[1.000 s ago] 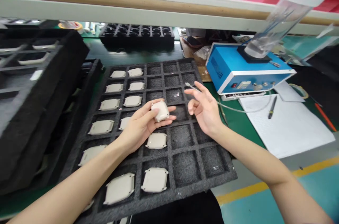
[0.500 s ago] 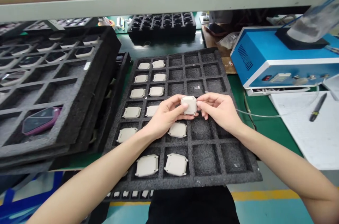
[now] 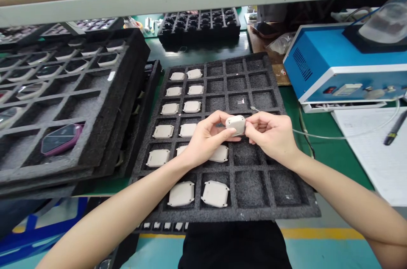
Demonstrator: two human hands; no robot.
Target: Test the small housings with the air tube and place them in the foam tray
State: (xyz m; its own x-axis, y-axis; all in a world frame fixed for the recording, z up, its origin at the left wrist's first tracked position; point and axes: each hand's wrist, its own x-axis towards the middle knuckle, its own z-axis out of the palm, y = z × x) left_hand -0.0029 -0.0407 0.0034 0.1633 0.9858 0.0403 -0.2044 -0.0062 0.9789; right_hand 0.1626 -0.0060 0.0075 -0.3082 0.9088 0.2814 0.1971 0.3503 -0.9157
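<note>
My left hand [image 3: 210, 135] grips a cream-coloured watch case [image 3: 235, 125] by its edge, thumb on its face, tilted above the black foam tray [image 3: 251, 214]. My right hand [image 3: 270, 131] is closed, its thumb and forefinger pinched against the case's right edge. Whether a small part sits between those fingertips is hidden. A thin clear tube [image 3: 327, 137] runs into the right hand, and its narrow tip [image 3: 253, 108] sticks out above the fingers. Similar cases, such as this one [image 3: 215, 194], lie in the tray's left compartments, several partly behind my left arm.
Stacked foam trays [image 3: 95, 133] with watches stand at the left, a purple-edged device [image 3: 62, 139] in one compartment. At the right are a blue control box [image 3: 337, 61], paper sheets [image 3: 365, 150] and a black pen [image 3: 396, 129]. Another filled tray [image 3: 200, 34] stands behind, beneath a shelf beam [image 3: 203, 2].
The watch case has tipped, so its face looks more upward and its lower edge shows. Both hands stay on it. The whole view has shifted slightly.
</note>
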